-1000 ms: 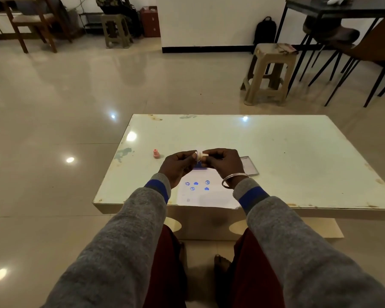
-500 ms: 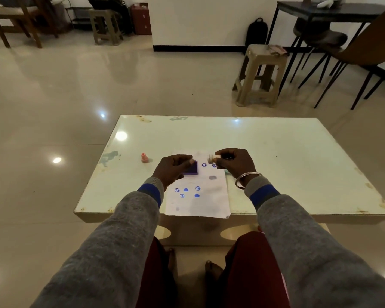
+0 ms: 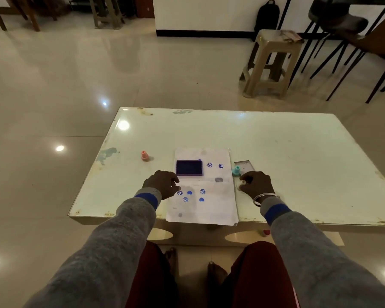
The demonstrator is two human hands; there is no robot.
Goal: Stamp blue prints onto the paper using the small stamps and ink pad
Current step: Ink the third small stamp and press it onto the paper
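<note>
A white paper (image 3: 206,208) lies at the table's near edge with several blue prints on it. The open blue ink pad (image 3: 189,167) rests on the paper's upper left. My left hand (image 3: 162,183) hovers over the paper's left edge just below the pad, fingers curled and holding nothing. My right hand (image 3: 256,184) is to the right of the paper, pinching a small pale stamp (image 3: 242,182) low against the table. A teal stamp (image 3: 236,170) stands just beyond it. A pink stamp (image 3: 144,155) stands to the left of the paper.
The ink pad's clear lid (image 3: 244,166) lies behind the teal stamp. The low white table (image 3: 298,156) has chipped edges. A plastic stool (image 3: 269,63) and dark chair legs (image 3: 351,63) stand beyond it on the glossy floor. My knees are under the near edge.
My hands have parted. The left hand let go of the ink pad and drew back; the right hand carried the pale stamp off the paper to the table on the right.
</note>
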